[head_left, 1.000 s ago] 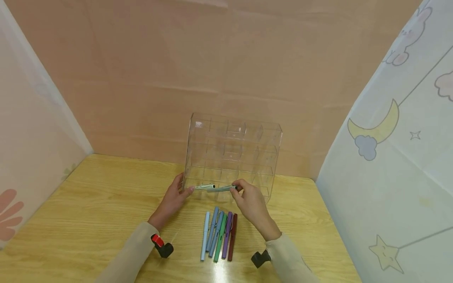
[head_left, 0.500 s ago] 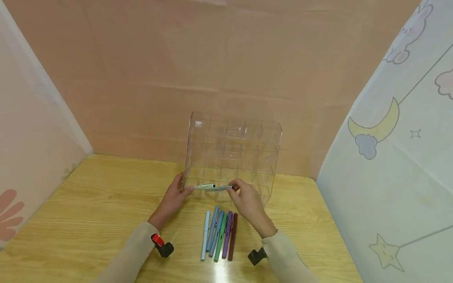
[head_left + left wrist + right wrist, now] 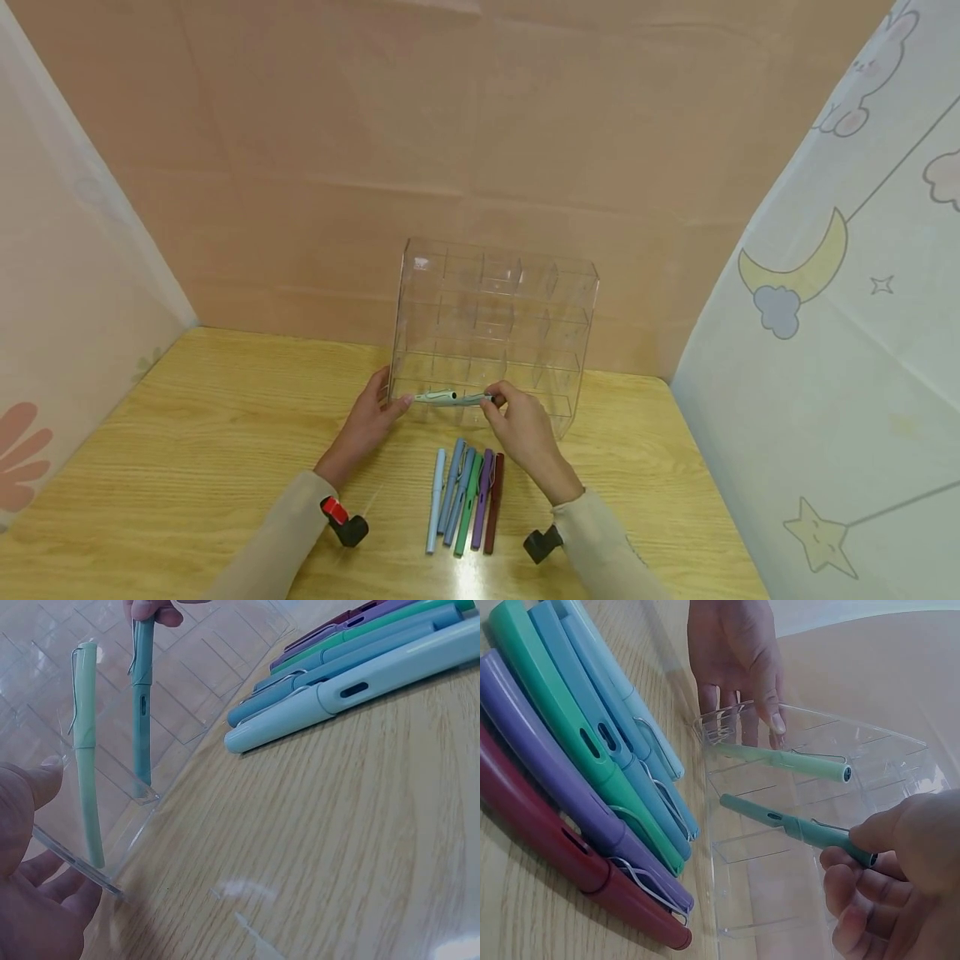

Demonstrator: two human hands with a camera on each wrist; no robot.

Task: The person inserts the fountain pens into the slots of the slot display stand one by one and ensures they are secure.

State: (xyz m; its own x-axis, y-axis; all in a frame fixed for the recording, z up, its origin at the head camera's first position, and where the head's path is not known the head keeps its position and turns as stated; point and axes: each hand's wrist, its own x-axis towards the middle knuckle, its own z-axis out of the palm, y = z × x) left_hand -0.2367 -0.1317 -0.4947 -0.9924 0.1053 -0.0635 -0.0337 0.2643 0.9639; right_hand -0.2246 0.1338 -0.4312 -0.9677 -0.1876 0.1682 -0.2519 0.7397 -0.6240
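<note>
A clear acrylic organizer with rows of compartments stands upright at the back of the table. My left hand grips its left side wall, thumb in front and fingers on the outer side. A mint-green pen stands in the bottom row's left compartment, near that thumb. My right hand pinches a teal pen by its capped end. In the left wrist view this teal pen has its lower end in the compartment beside the mint one. The clear walls make exact contact hard to tell.
Several capped pens lie side by side on the wooden table before the organizer: a light blue pen, two blue ones, a green pen, a purple pen and a dark red pen. A peach backdrop hangs close behind.
My right hand has shifted slightly left, bringing the teal pen closer to the mint-green one. Over the last half second it has barely moved. My left hand keeps its place on the organizer.
</note>
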